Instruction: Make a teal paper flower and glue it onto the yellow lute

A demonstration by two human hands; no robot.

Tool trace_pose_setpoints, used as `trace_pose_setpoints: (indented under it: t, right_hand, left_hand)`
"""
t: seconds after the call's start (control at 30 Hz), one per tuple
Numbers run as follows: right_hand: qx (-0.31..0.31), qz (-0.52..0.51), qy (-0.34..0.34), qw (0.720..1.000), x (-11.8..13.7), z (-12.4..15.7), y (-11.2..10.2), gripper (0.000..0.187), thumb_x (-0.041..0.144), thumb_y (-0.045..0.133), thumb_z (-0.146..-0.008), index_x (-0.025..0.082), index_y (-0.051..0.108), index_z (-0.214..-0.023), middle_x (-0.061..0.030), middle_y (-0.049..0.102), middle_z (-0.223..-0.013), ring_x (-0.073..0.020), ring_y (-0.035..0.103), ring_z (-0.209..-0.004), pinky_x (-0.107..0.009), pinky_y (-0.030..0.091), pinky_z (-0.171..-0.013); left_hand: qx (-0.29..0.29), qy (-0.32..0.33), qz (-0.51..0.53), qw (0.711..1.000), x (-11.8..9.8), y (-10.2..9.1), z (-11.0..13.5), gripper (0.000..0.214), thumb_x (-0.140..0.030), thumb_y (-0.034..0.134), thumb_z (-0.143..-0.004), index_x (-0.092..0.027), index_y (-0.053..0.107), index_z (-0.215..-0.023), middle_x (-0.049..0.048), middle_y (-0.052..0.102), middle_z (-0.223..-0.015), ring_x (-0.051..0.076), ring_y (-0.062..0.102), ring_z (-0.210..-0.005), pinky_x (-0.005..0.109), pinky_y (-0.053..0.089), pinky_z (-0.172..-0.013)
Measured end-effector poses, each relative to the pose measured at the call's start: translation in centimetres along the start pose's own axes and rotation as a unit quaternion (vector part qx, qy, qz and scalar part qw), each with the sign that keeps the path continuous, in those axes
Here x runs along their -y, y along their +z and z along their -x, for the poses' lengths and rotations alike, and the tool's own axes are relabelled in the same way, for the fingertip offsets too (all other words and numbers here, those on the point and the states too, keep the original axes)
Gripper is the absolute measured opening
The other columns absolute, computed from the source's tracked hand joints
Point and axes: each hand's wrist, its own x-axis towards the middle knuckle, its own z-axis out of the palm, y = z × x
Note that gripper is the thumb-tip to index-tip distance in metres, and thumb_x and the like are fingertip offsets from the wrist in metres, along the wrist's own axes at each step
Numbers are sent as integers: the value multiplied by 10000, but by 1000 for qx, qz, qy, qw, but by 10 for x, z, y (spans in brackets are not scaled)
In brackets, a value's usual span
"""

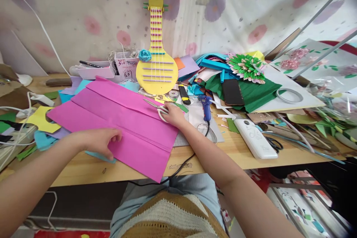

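A large sheet of magenta paper (142, 126) with long fold creases lies slantwise over the front of the wooden table. At its upper right edge, my right hand (175, 114) has its fingers closed round the white handles of a pair of scissors (161, 112). The scissors' metal blades point left across the paper's far edge. My left hand (102, 142) is over the sheet's lower left part, thumb and fingers bent but apart, with nothing visible between them. Whether its fingertips touch the paper I cannot tell.
Behind the sheet stands a yellow paper lute (157, 68). To the right are a blue glue gun (206, 108) with a black cord, a box cutter (184, 95), a phone (233, 92), a white power bank (255, 139) and green crepe paper (258, 95). Cables and paper scraps crowd the left.
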Motion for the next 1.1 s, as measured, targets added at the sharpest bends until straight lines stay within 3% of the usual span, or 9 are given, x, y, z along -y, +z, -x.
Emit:
trace_pose_setpoints:
  t: [0.07,0.13,0.2,0.3,0.47,0.67,0.8,0.97,1.1]
  right_hand:
    - [-1,-2,1,1000,1,1,0,288,443,495,-830,204,567,-974,-63,676,-958,-192,612,-853,-263,407,-696]
    - [0,-10,4,1000,1,1,-1,287,447,496,-828,202,571,-957,-60,677,-941,-183,610,-833,-256,404,-684]
    - [3,-25,13,1000,1,0,-2,286,448,504,-821,204,575,-950,-52,677,-931,-176,609,-817,-249,400,-671]
    - [11,-52,40,998,-2,-1,-7,286,450,521,-803,220,573,-964,-30,675,-937,-174,607,-815,-247,400,-665]
    - [45,-67,71,994,-12,2,-31,341,502,473,-815,206,523,-977,-30,661,-896,-164,593,-758,-241,392,-624]
    - [121,-27,30,992,-29,23,-57,352,508,488,-813,183,481,-947,-38,643,-842,-140,551,-687,-222,372,-571]
    - [159,-3,35,987,-36,31,-64,301,468,494,-828,186,492,-934,-31,643,-817,-141,557,-687,-217,371,-569]
    - [106,34,96,989,-36,23,-64,297,470,511,-818,194,537,-924,-50,662,-875,-164,582,-737,-229,362,-580]
    - [73,27,116,990,-34,13,-53,284,479,532,-786,210,588,-860,-34,668,-837,-171,584,-725,-236,338,-563]
  left_hand:
    - [-26,16,71,997,5,-6,-10,388,-454,648,-583,-221,592,-888,27,654,-903,207,612,-832,300,483,-719]
    - [-126,3,87,988,5,-12,-28,387,-540,541,-698,-219,603,-905,45,660,-954,213,608,-887,327,484,-782]
    - [-250,-14,75,965,-3,-14,-52,405,-518,420,-800,-204,600,-982,68,642,-1057,221,588,-979,358,465,-868]
    - [-329,-2,46,943,-21,-3,-89,461,-435,335,-871,-142,569,-1140,115,562,-1246,229,502,-1169,374,363,-1028]
    - [-303,32,-24,952,-40,30,-125,589,-456,275,-913,-120,347,-1392,141,281,-1484,249,193,-1391,463,123,-1136]
    - [-288,29,-34,957,-42,42,-129,621,-490,263,-912,-139,288,-1423,134,208,-1503,238,140,-1402,481,96,-1136]
    - [-309,31,-21,950,-41,38,-130,601,-464,282,-910,-138,309,-1414,140,226,-1498,242,155,-1400,484,103,-1135]
    - [-357,-3,-36,934,-14,16,-122,597,-292,472,-796,-142,386,-1368,137,293,-1478,265,214,-1385,484,144,-1134]
    - [-311,-33,-103,944,17,-3,-111,702,-143,490,-693,-129,363,-1383,147,303,-1472,279,220,-1382,505,152,-1127]
